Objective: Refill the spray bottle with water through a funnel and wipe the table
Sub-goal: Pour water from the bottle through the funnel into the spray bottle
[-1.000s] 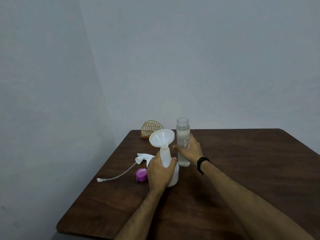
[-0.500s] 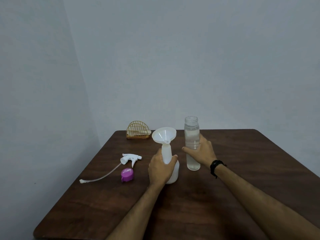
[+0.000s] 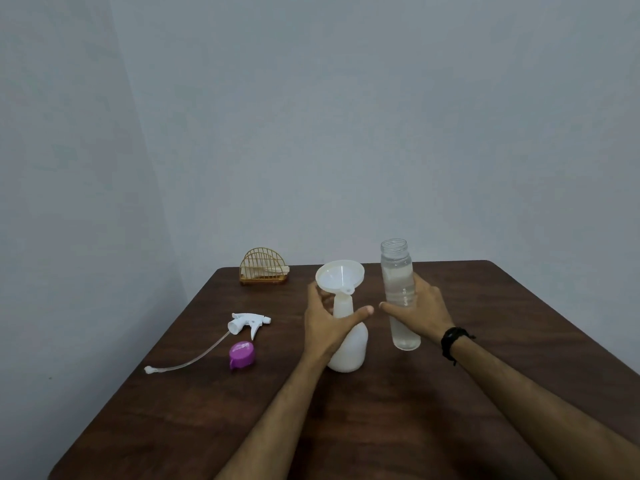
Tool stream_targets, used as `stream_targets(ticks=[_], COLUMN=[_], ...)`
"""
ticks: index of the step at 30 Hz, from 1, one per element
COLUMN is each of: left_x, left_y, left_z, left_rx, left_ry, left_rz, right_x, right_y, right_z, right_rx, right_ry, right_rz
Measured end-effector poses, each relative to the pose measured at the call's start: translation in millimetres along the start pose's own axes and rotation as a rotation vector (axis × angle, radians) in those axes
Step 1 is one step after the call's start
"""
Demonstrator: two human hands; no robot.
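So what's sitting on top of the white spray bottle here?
A white funnel stands in the spray bottle neck, bowl empty. The left hand covers the bottle's shoulder; the contents can't be seen.

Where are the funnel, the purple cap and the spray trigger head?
funnel [image 3: 337,276]: head view, inside of its white bowl.
purple cap [image 3: 241,355]: head view, middle of its top.
spray trigger head [image 3: 247,321]: head view, white body above the trigger.

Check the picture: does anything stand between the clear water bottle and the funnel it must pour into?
Nothing visible does. The water bottle, in the right hand, stands uncapped beside the open funnel; only bare space separates them.
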State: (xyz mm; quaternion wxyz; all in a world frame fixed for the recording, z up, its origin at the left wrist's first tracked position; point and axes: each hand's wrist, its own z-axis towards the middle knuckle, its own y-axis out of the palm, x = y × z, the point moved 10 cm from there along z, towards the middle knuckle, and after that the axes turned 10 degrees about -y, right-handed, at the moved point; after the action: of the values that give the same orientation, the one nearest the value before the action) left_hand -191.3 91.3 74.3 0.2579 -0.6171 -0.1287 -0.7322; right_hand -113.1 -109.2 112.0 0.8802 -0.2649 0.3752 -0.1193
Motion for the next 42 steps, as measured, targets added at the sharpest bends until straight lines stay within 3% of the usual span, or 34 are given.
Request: stream_targets(ticks=[3,12,20,31,42], left_x=[19.3,42.3,38.5,37.2,39.3], left_y=[1.8,0.5,-2.1,-1.1,-1.8], left_z=[3.4,-4.3,-0.4,1.4,2.4], left_rx=[-0.016,0.058,0.089,0.080,0.074], left_ry=[0.066,0.120,0.086,0.046,0.051], left_rz=[-0.158,-0.273,-0.259,-0.245,-0.240], right_x=[-5.2,-20.7,-23.6,-50.9,-52.5], right_y=[-3.4,1.1,-5.0,-23.7,-30.3], right_z=[2.7,12.6,19.8,41.4,47.7], right_rx=[0.004,-0.085,-0.131,-0.217,-0.235], right_ry=[-0.012,-0.037,-0.048,-0.201,-0.259], right_rz=[0.005,-0.078,-0.190,-0.538,-0.651])
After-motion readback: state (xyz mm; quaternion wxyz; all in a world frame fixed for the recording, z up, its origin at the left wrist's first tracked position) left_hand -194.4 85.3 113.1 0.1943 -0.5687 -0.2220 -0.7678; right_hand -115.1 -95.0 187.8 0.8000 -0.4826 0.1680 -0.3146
